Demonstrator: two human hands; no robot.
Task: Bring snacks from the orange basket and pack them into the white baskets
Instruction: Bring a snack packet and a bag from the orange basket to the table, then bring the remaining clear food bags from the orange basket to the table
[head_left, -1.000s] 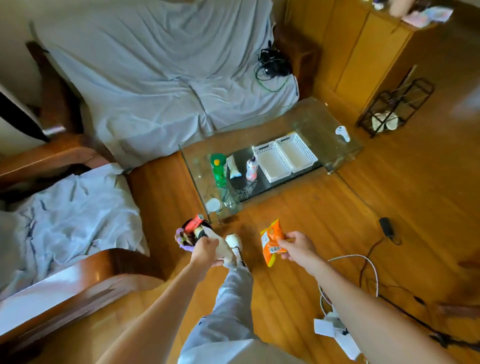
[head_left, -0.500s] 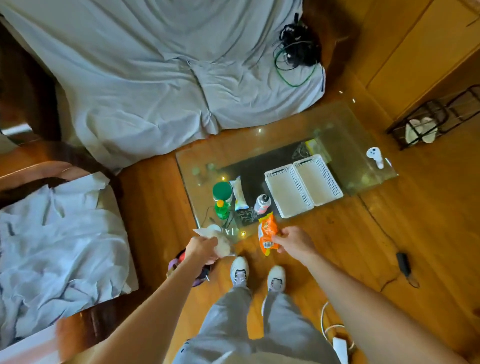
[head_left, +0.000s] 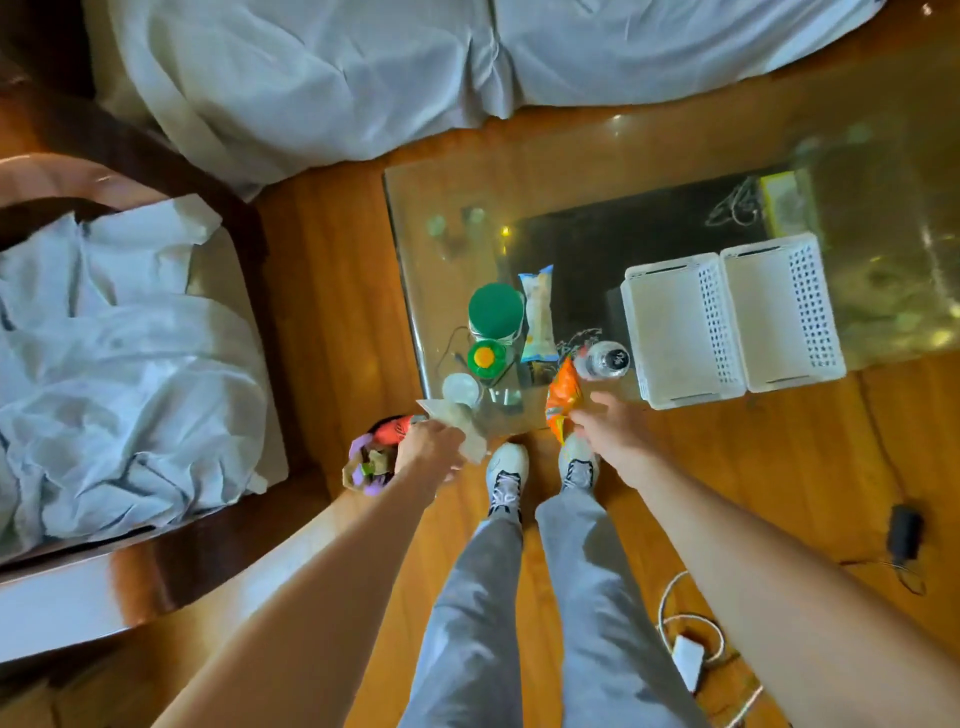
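My left hand (head_left: 430, 451) grips a pale white snack packet (head_left: 457, 423) at the glass table's near-left corner. My right hand (head_left: 610, 434) pinches an orange snack bag (head_left: 562, 400) just over the table's front edge, beside a small bottle (head_left: 605, 359). Two white baskets (head_left: 680, 332) (head_left: 779, 317) sit side by side on the glass table (head_left: 415, 218), right of the orange bag, and look empty. The basket of snacks (head_left: 371, 462) stands on the floor under my left wrist, with red and purple packets showing; its own colour is hidden.
A green-lidded jar (head_left: 495, 312), a green bottle with an orange cap (head_left: 485, 358), a blue-and-white snack packet (head_left: 537, 312) and a clear cup (head_left: 460, 389) crowd the table's left end. Sheet-covered sofas lie behind and left. A charger and cables (head_left: 685, 649) trail on the wooden floor at right.
I have stepped up to the table, so it and the white baskets are much closer. Both hands have carried their packets forward to the table's front edge.
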